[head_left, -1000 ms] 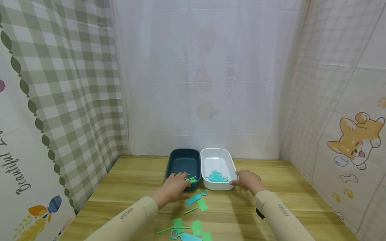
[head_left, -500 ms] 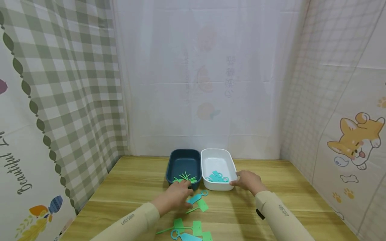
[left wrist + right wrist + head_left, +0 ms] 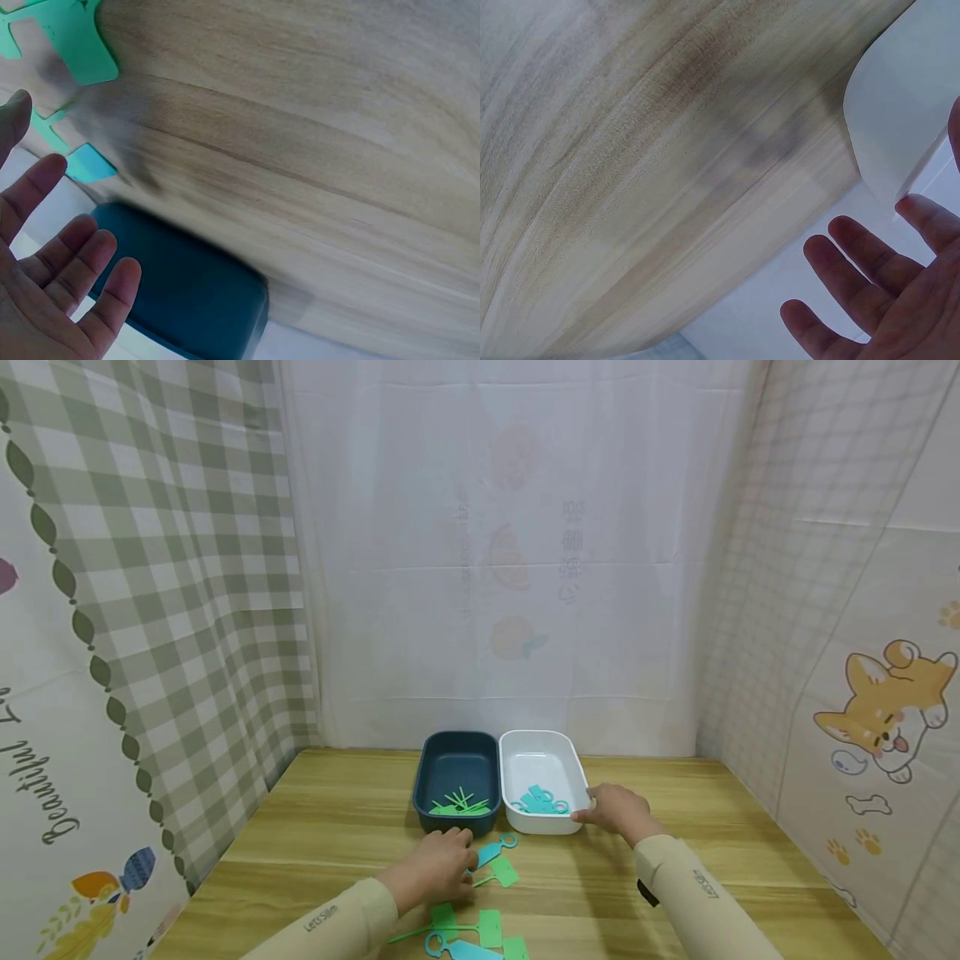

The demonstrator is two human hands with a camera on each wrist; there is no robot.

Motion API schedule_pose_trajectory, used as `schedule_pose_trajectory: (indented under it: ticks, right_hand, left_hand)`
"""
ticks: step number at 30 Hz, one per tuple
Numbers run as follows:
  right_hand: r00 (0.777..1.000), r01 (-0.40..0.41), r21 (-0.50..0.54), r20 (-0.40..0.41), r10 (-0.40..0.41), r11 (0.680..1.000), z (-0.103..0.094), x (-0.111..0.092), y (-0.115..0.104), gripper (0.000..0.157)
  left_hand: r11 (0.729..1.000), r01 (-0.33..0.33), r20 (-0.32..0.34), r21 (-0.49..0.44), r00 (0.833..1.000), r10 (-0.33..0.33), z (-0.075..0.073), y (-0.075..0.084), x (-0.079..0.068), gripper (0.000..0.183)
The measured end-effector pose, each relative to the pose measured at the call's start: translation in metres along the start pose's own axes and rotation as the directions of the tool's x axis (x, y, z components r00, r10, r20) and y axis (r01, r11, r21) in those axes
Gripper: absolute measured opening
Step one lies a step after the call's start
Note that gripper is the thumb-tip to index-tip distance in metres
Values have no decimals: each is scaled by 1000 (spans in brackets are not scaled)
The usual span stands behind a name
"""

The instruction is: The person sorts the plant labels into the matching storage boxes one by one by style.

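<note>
My left hand (image 3: 435, 867) is over the table in front of the dark blue bin (image 3: 457, 766), its fingers loosely bent and holding nothing. Just beside its fingertips lie a blue plastic tag with a ring end (image 3: 491, 852) and a green plastic tag with a thin stem (image 3: 505, 872), both partly hidden by the hand. In the left wrist view the palm and spread fingers (image 3: 116, 292) are bare. My right hand (image 3: 621, 811) touches the near right corner of the white bin (image 3: 540, 752) with thumb and index finger. Its other fingers (image 3: 847, 281) extend past the rim.
Several green tags (image 3: 459, 810) lie in the dark blue bin, and several blue-green tags (image 3: 542, 800) in the white one. Nearer on the wooden table (image 3: 352, 814) are more green tags (image 3: 489, 929) and a blue ringed tag (image 3: 471, 952). A white curtain (image 3: 420, 610) hangs behind.
My left hand has drawn back from the dark blue bin toward the near side, uncovering the green tags inside it. The right hand stays at the white bin's corner.
</note>
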State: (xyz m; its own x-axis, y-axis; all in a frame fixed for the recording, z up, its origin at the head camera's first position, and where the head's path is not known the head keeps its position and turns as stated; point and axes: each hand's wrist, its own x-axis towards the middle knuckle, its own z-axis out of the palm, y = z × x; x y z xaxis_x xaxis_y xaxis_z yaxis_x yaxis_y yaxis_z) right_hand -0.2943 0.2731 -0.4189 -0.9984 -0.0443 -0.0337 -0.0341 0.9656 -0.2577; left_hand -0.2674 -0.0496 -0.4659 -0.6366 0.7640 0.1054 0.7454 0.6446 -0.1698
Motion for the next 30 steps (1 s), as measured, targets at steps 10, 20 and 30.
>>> schedule_pose_trajectory:
  ticks: [10,20,30]
  right_hand:
    - [1000,-7,0,3,7,1000,0,0,-1,68]
    - [1000,-7,2,0,7,1000,-1,-1,-1,68]
    - [1000,6,0,-6,-6,1000,-1,-1,-2,67]
  left_hand:
    - [999,-33,21,38,999,32,4,0,-1,29]
    - [995,-37,0,87,999,37,6,2,0,26]
    - [994,-8,-18,106,1000,10,5,4,1,20]
